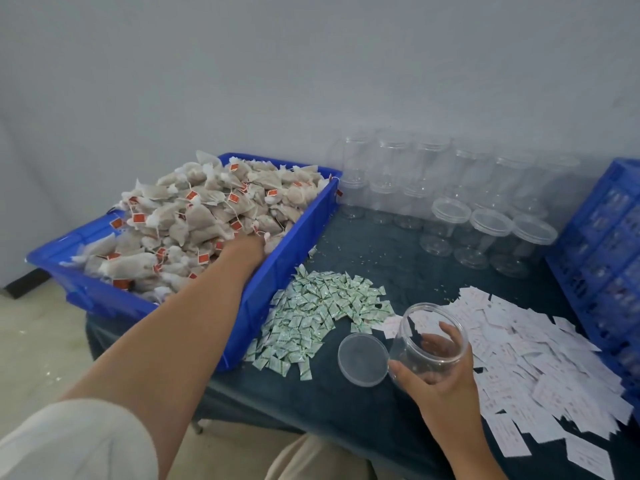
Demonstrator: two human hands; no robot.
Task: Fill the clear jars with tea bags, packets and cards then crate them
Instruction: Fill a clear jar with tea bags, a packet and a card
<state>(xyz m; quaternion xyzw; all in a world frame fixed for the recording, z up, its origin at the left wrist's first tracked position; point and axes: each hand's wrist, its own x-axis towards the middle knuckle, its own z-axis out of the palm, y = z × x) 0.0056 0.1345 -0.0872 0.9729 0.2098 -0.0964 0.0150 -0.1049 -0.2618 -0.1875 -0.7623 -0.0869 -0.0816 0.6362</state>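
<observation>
right hand [441,374] grips clear jar [415,322] | left hand [246,247] in gauzy tea bags [194,216]

No words can be read here. The red tags [138,218] on the tea bags [199,216] at the left are too small. The green print on the packets [322,306] and the pink print on the cards [519,344] at the lower right are blurry.

Left hand [247,245] extended far forward, palm down, fingertips hidden. Right hand [440,372] low and near the body, curled round a tilted jar [426,327].
</observation>
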